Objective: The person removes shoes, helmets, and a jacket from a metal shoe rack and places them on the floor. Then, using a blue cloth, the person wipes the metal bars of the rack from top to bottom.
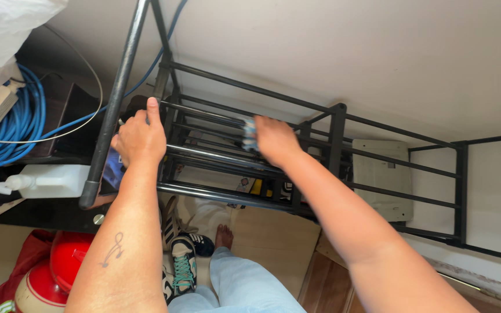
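A black metal shoe rack [337, 124] with several bar shelves stands against a white wall. My left hand [139, 138] grips the rack's left end, fingers curled around its frame near an upright post. Further right, my right hand [275, 141] presses a blue and white cloth [250, 134] against one of the upper bars. The cloth is mostly hidden under my fingers. My arms reach forward over my legs in light blue jeans [244, 284].
A coil of blue cable [21, 124] and a white spray bottle [47, 181] lie on a dark shelf at the left. Red bags [59, 264] sit at bottom left. Sneakers [182, 261] lie on the floor under the rack. A white box [381, 174] shows behind the bars.
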